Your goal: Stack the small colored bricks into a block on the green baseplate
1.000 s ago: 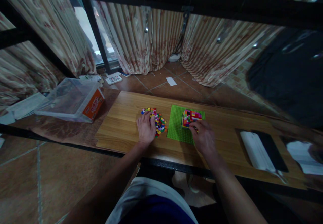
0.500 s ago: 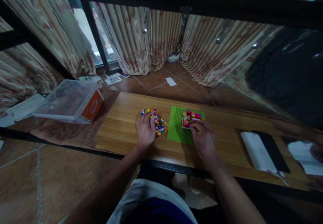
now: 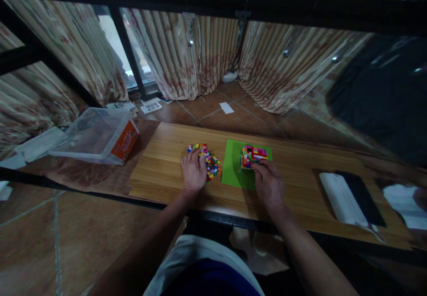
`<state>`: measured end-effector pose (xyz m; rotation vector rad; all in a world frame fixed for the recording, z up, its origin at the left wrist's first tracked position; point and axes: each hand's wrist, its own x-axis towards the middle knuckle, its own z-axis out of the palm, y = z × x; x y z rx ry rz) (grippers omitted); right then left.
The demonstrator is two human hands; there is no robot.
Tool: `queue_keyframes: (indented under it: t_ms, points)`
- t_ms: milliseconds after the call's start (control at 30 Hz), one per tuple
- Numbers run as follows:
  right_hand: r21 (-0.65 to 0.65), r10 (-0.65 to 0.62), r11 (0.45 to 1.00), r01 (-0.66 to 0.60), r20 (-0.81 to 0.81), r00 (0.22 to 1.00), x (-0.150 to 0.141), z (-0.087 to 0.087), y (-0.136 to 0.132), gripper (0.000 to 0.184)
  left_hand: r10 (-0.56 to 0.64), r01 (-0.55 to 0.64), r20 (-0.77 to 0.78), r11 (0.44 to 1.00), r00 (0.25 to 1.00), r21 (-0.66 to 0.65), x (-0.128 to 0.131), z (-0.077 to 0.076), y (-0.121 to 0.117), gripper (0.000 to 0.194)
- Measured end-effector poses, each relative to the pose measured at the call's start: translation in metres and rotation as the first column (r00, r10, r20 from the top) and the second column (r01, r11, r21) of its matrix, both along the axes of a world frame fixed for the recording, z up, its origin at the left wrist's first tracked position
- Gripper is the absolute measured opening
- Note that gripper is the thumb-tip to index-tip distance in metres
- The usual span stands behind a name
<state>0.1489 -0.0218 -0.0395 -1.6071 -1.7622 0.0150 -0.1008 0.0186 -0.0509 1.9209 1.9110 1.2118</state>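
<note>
My left hand (image 3: 194,169) lies over the left side of a pile of small colourful building bricks (image 3: 212,162), fingers stretched out and touching the pile. To its right, a green studded baseplate (image 3: 230,164) lies flat on the wooden board. A block-shaped build of multicoloured bricks (image 3: 251,154) stands on the baseplate's right part. At the near right corner of this build is my right hand (image 3: 269,181), thumb and fingertips pinched together against it. Whatever is between those fingertips is too small and hidden to make out.
The wooden board (image 3: 156,162) rests on a dark-edged table. On the left stands a clear plastic bin (image 3: 90,135) with an orange label. A white pouch (image 3: 342,198) and a dark flat object (image 3: 362,198) lie at the right. Striped curtains (image 3: 167,55) hang behind.
The right fingertips have shifted slightly at the near corner of the brick build. My left hand stays on the pile. The whole view has moved a little.
</note>
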Motion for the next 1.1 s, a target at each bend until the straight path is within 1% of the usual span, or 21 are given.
queue_keyframes:
  t_ms: [167,300,367,467,600,700,800,967,1100]
  points:
    - [0.037,0.016,0.999,-0.014,-0.058,0.998,0.0,0.003,-0.004,0.032,0.016,-0.016,-0.008,1.0,1.0,-0.002,0.001,0.002,0.0,0.034]
    - [0.098,-0.043,0.993,0.06,-0.166,0.985,-0.005,0.008,-0.017,0.029,0.012,-0.012,-0.005,1.0,1.0,0.001,0.002,0.003,0.0,0.035]
    - [0.101,-0.055,0.992,0.077,-0.207,0.977,-0.01,0.008,-0.025,0.027,0.009,-0.009,-0.002,1.0,1.0,0.0,0.002,0.004,0.0,0.035]
    - [0.061,-0.014,0.998,0.029,-0.227,0.974,-0.022,0.005,-0.035,0.025,0.016,-0.016,-0.012,1.0,1.0,-0.011,0.002,0.003,0.0,0.035]
    - [-0.034,0.061,0.997,-0.071,-0.242,0.968,-0.047,0.001,-0.042,0.025,0.014,-0.015,-0.022,1.0,1.0,-0.009,0.003,0.003,-0.001,0.035]
    - [-0.094,0.143,0.981,-0.172,-0.255,0.956,-0.068,0.001,-0.039,0.024,0.009,-0.009,-0.017,1.0,1.0,-0.002,0.003,0.003,-0.001,0.036]
    - [-0.137,0.181,0.967,-0.217,-0.233,0.955,-0.085,0.002,-0.032,0.024,0.004,-0.004,-0.008,1.0,1.0,-0.006,0.004,0.004,-0.002,0.036]
    - [-0.157,0.148,0.972,-0.174,-0.164,0.975,-0.106,0.003,-0.019,0.023,0.006,-0.006,-0.009,1.0,1.0,-0.029,0.004,0.005,-0.002,0.036]
    - [-0.18,0.1,0.977,-0.118,-0.107,0.989,-0.114,0.001,-0.014,0.023,0.012,-0.012,-0.007,1.0,1.0,-0.029,0.004,0.004,-0.002,0.036]
